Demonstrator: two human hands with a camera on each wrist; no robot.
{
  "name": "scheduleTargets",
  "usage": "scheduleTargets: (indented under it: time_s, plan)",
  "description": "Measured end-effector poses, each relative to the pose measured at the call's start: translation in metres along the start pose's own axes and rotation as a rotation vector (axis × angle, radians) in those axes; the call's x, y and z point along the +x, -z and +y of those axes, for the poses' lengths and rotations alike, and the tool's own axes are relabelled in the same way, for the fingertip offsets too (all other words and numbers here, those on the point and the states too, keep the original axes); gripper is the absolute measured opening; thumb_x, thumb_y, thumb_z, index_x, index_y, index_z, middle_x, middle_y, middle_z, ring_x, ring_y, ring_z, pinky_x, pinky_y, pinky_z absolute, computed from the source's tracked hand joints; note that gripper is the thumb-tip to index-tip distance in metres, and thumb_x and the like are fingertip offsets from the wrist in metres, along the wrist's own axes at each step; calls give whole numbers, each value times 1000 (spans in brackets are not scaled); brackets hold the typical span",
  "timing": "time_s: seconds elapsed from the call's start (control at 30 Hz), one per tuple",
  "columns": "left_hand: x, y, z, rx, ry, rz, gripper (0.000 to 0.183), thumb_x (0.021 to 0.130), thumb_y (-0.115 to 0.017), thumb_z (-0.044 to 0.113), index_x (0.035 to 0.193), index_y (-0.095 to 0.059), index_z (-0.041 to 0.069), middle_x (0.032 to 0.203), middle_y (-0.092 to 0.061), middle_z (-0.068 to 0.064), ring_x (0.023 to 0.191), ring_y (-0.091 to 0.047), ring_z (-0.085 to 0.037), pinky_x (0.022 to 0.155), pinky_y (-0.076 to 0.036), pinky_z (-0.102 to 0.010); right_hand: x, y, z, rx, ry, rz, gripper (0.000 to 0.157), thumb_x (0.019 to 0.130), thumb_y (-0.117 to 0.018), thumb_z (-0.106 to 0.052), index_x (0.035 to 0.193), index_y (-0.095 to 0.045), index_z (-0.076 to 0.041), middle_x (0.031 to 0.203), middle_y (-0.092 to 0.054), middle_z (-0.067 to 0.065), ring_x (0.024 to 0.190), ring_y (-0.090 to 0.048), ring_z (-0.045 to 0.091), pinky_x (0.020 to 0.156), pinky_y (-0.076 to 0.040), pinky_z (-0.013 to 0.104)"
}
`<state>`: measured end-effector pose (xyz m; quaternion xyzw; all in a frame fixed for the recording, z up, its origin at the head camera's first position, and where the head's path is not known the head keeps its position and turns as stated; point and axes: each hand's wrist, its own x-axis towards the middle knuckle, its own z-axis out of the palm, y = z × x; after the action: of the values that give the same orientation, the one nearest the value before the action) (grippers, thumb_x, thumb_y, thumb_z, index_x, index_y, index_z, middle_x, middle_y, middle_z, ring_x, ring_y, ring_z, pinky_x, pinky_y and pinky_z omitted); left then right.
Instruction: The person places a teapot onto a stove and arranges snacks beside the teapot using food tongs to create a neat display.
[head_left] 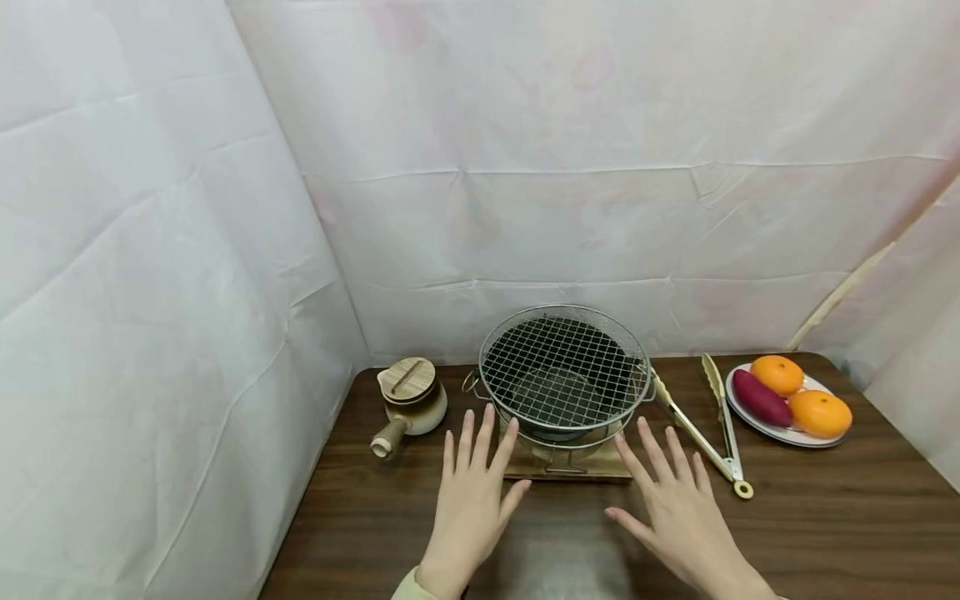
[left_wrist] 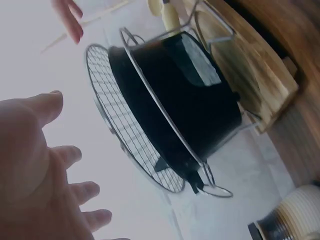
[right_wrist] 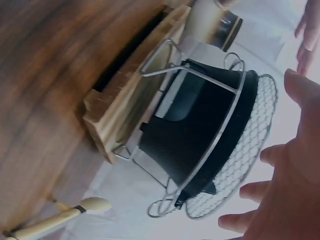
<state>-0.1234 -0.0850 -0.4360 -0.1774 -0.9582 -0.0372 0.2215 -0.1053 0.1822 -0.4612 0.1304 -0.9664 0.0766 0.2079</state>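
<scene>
A small round grill with a wire mesh top [head_left: 566, 375] and a black bowl [left_wrist: 175, 95] stands in a metal frame on a wooden board [right_wrist: 105, 120]. My left hand [head_left: 470, 508] is held in front of the grill's left side, palm down with fingers spread. Opposite it, my right hand [head_left: 678, 521] is spread the same way near the grill's front right. Both hold nothing, and in the wrist views the fingers stand apart from the mesh. Metal tongs [head_left: 712, 442] with pale tips lie spread beyond the right fingertips.
Left of the grill sits a small side-handled pot [head_left: 423, 412] with a wooden lid [head_left: 408, 379]. A white plate [head_left: 787, 435] at the right bears two oranges [head_left: 821, 414] and a purple sweet potato [head_left: 761, 398]. White cloth [head_left: 525, 208] hangs behind the wooden table [head_left: 360, 533].
</scene>
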Motion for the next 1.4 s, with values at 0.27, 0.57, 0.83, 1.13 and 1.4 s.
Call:
scheduleTargets:
  time_s: [0.27, 0.57, 0.83, 1.13, 1.4]
  plan:
    - [-2, 0, -19, -15, 44, 80, 75, 89, -59, 50, 153, -28, 27, 160, -29, -7, 146, -30, -34, 110, -35, -56, -1, -10, 6, 8, 8, 14, 89, 76, -66, -65, 150, -34, -27, 154, -35, 10, 133, -39, 43, 97, -40, 63]
    - [-7, -2, -36, -16, 97, 112, 77, 88, -63, 48, 153, -28, 27, 158, -32, -7, 143, -34, -34, 109, -36, -55, 0, -20, 11, 17, 6, 12, 86, 75, -70, -60, 147, -40, -22, 150, -40, 12, 128, -45, 43, 91, -45, 60]
    - [-9, -2, -45, -10, 118, 136, 78, 88, -65, 47, 153, -28, 27, 157, -33, -7, 141, -36, -35, 107, -38, -55, 0, -30, 15, 36, -3, 1, 83, 77, -70, -58, 145, -43, -20, 148, -43, 13, 126, -48, 45, 89, -46, 61]
    - [-10, -1, -50, -21, 139, 162, 76, 87, -67, 43, 152, -32, 25, 156, -35, -10, 141, -36, -35, 106, -38, -56, 2, -38, 17, 52, -22, -26, 83, 78, -69, -58, 146, -42, -19, 147, -44, 13, 124, -50, 44, 89, -46, 61]
    - [-11, -3, -58, -16, 156, 186, 73, 87, -67, 42, 150, -37, 23, 154, -37, -12, 139, -38, -38, 104, -39, -58, 3, -45, 18, 65, -36, -52, 82, 80, -68, -57, 147, -40, -19, 145, -47, 13, 123, -51, 44, 90, -46, 61]
